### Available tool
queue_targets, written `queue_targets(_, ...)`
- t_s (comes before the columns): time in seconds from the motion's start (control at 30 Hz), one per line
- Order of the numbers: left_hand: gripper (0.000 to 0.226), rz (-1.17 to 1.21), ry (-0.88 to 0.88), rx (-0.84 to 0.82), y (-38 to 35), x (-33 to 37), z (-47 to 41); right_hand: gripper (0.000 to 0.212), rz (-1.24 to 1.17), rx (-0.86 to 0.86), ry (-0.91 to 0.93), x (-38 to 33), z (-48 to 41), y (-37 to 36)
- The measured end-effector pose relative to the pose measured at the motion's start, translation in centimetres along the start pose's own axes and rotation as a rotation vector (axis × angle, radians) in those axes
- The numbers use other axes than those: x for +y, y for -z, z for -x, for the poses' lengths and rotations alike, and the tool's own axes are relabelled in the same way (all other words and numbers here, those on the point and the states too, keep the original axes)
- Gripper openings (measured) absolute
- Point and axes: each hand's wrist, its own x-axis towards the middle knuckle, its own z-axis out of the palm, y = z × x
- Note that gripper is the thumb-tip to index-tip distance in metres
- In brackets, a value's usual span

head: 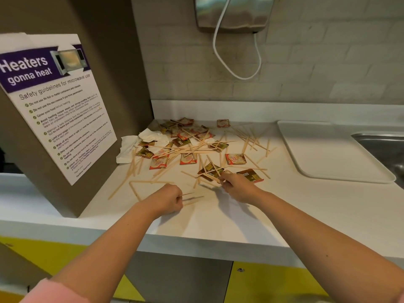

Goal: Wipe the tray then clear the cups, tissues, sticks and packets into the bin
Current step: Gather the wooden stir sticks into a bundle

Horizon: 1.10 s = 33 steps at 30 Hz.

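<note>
White countertop point(251, 215) runs along a pale brick-pattern wall point(306, 73), where a metal dispenser point(236, 12) hangs with a white cord point(218, 51) looping below it. At the left a brown column point(122, 62) carries a microwave safety poster point(61, 110) headed "Heaters gonna heat". Below the counter edge are yellow and grey cabinet fronts point(273, 285). At the right a white tray point(328, 154) lies flat on the counter, its far side just beside a steel sink point(382, 145).

Wooden sticks point(197, 151) lie scattered over the middle of the counter, from the wall to near the hands, crossing one another at every angle with no shared direction. Red and brown packets point(235, 159) lie mixed among and under them. Crumpled white tissues point(127, 148) sit at the left edge of the heap, against the column.

2 bare forearms reach in from below, with a pink sleeve point(37, 291) at the lower left. Left hand point(169, 200) is curled into a loose fist just above the counter, pinching a few sticks whose long axis runs left to right, free ends pointing toward the other hand. Right hand point(237, 189) is at the near edge of the heap, fingertips pinched on sticks that lie over a brown packet and run away to the left. How many sticks each hand holds is unclear.
</note>
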Motion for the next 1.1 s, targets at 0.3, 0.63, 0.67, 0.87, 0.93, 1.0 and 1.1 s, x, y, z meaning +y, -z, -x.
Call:
queue_targets(0.3, 0.015, 0.189, 0.085, 0.084, -1.2, 0.6, -1.3, 0.015, -0.1, 0.009, -0.083, 0.2, 0.0, 0.8)
queue_targets(0.63, 0.028, 1.232, 0.207, 0.203, 0.3, 2.7, -5.4, 0.013, -0.567, 0.059, -0.191, -1.7, -2.5, 1.6)
queue_targets(0.67, 0.029, 1.28, 0.199, 0.191, 0.6, 3.0, -5.7, 0.017, -0.603, 0.059, -0.195, -1.9, -2.9, 1.5)
queue_targets(0.87, 0.026, 1.625, 0.244, 0.074, 2.3, 4.5, -6.7, 0.016, -0.736, 0.155, -0.215, -3.6, -5.2, 0.8)
queue_targets(0.93, 0.021, 1.676, 0.247, 0.032, 2.7, 4.5, -7.1, 0.006, -0.742, 0.186, -0.25, -4.1, -6.1, 0.6)
queue_targets(1.0, 0.02, 1.705, 0.26, 0.0, 2.9, 4.2, -7.7, 0.006, -0.725, 0.196, -0.267, -4.3, -7.0, 0.6)
queue_targets(1.1, 0.022, 1.715, 0.274, -0.005, 3.2, 3.1, -8.9, 0.019, -0.651, 0.206, -0.284, -3.8, -8.4, 1.0)
